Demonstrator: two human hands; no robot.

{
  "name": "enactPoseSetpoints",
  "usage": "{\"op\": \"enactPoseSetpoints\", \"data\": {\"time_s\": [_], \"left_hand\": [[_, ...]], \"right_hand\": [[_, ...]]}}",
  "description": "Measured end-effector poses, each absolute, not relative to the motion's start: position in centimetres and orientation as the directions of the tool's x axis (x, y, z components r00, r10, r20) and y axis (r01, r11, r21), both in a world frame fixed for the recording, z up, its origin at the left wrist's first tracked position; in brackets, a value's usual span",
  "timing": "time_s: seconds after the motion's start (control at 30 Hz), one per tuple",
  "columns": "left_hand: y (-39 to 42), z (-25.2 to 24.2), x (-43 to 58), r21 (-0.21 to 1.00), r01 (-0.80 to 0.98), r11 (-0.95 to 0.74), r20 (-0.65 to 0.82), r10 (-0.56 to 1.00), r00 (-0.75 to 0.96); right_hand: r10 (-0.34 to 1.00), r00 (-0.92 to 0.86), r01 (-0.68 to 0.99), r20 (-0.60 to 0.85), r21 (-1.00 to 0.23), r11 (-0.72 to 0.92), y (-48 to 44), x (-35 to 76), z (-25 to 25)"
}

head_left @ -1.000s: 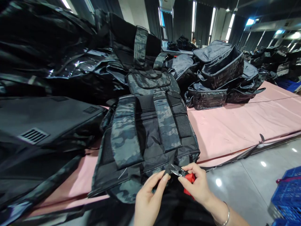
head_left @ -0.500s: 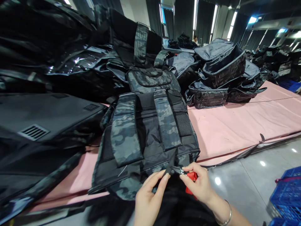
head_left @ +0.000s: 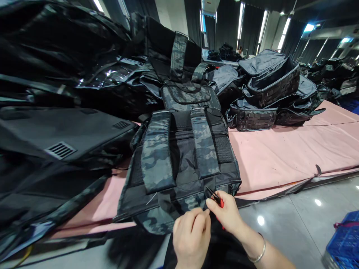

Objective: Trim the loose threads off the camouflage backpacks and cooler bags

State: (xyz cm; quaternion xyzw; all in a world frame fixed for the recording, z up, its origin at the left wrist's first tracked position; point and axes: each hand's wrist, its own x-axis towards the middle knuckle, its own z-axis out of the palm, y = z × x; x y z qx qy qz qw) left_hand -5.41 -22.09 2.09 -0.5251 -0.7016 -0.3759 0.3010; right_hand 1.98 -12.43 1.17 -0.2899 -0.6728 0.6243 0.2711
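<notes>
The bag (head_left: 183, 160) lies on the desk (head_left: 280, 153), stretching lengthwise away just beyond the nearer right hand (head_left: 228, 213), its grip round snips (head_left: 221, 203); what the curled left hand (head_left: 192, 231) holds, I can't tell.

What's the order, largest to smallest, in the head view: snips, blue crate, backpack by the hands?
1. Backpack
2. Blue crate, cut off at the picture's edge
3. Snips, partly hidden

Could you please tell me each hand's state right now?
Left hand: curled closed; anything held is hidden.
Right hand: closed, holding the red-handled snips.
</notes>
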Motion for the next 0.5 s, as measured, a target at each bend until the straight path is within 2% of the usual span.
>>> {"op": "enactPoseSetpoints", "data": {"time_s": [0.07, 0.17, 0.23, 0.27, 0.33, 0.4, 0.5], "left_hand": [[-22.5, 1.6, -5.5, 0.313, 0.942, 0.119, 0.784, 0.527, -0.328], [-23.1, 0.7, -6.0, 0.551, 0.823, 0.138, 0.662, 0.528, -0.532], [-23.4, 0.3, -6.6, 0.612, 0.773, 0.169, 0.586, 0.559, -0.586], [-23.4, 0.1, -6.8, 0.614, 0.771, 0.171, 0.566, 0.586, -0.58], [-23.4, -0.1, -7.3, 0.611, 0.777, 0.154, 0.556, 0.615, -0.559], [-23.2, -0.1, -7.6, 0.629, 0.762, 0.155, 0.561, 0.588, -0.583], [-22.9, 0.0, -7.6, 0.641, 0.753, 0.15, 0.585, 0.539, -0.606]], "right_hand": [[0.753, -0.657, -0.03, -0.02, -0.998, -0.052, -12.7, 1.1, 1.0], [0.685, -0.711, -0.172, -0.157, -0.906, -0.386, -13.1, 0.2, 0.7], [0.617, -0.759, -0.198, -0.209, -0.829, -0.524, -13.2, 0.0, 0.6], [0.609, -0.766, -0.198, -0.203, -0.828, -0.524, -13.2, 0.2, 0.6], [0.653, -0.746, -0.178, -0.134, -0.904, -0.389, -13.1, 1.0, 0.7], [0.716, -0.698, -0.102, -0.028, -0.985, -0.137, -13.0, 2.3, 1.2], [0.74, -0.663, 0.081, 0.115, -0.971, 0.224, -13.0, 4.5, 2.2]]}}
